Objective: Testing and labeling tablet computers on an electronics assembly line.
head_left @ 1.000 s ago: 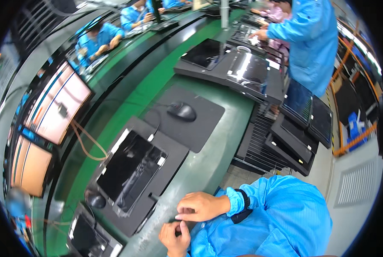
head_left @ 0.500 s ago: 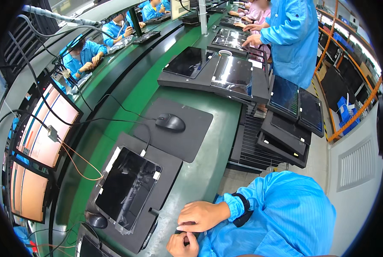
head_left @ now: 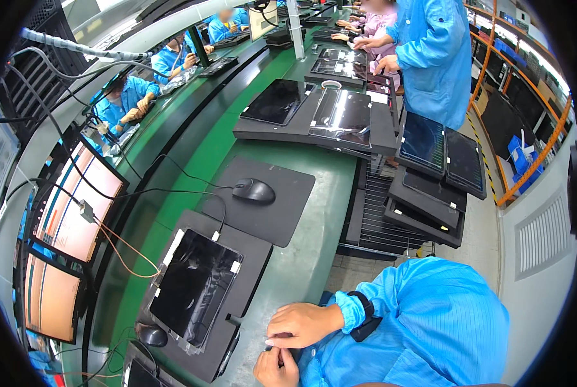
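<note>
My right hand [head_left: 304,324] rests at the near edge of the green bench, its fingers curled and pressed together. Just below it, my left hand [head_left: 277,367] is curled with the thumb up, and the fingertips of both hands meet. Whether anything small is between the fingers is hidden. Left of my hands, a black tablet-like screen panel [head_left: 197,284] in clear film lies on a dark foam tray [head_left: 253,271], with small white tabs at its edges and a cable attached. Neither hand touches it.
A black mouse [head_left: 254,191] sits on a dark mouse pad [head_left: 288,216]. Two lit monitors [head_left: 79,200] stand at left, with loose cables [head_left: 124,263] hanging across. Farther off are trays with more panels [head_left: 343,119], stacked panels [head_left: 424,145] and a standing co-worker in blue [head_left: 433,64].
My view has shifted slightly. My hands stay together at the bench edge with almost no movement, and the panel lies as before. The standing co-worker's hands have moved a little.
</note>
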`<state>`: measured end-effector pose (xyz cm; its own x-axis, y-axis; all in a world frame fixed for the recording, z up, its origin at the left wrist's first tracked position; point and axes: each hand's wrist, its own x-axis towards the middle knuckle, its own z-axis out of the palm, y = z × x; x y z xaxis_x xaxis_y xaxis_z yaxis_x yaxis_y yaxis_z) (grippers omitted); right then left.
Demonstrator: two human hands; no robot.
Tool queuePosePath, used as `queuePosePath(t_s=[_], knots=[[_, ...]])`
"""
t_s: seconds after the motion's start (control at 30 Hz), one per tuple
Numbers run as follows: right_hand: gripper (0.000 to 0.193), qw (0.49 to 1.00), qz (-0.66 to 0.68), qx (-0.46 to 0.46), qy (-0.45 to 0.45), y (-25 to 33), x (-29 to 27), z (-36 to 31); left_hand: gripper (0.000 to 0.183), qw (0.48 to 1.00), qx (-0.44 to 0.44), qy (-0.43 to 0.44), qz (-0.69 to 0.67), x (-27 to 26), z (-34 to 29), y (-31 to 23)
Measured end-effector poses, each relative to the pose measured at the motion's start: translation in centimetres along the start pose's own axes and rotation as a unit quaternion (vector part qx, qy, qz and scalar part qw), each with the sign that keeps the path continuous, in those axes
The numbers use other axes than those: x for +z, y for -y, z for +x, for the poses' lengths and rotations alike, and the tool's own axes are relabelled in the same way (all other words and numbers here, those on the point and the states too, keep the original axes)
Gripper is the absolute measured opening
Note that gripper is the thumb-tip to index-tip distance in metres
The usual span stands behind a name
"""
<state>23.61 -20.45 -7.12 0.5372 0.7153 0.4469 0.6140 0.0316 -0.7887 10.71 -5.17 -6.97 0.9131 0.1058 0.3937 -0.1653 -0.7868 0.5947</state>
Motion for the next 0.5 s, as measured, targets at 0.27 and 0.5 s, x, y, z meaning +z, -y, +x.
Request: queuePosePath(t_s=[0.27,0.5], knots=[[0.023,0.999,0.003,-0.005,-0.031,0.2,0.2,-0.2,0.006,1.0,-0.007,0.001,-0.011,-0.2,0.6,-1.0],[0.016,0.999,-0.04,0.006,-0.007,0.4,-0.2,-0.1,0.007,0.998,-0.043,0.016,-0.041,-0.6,0.4,-1.2]])
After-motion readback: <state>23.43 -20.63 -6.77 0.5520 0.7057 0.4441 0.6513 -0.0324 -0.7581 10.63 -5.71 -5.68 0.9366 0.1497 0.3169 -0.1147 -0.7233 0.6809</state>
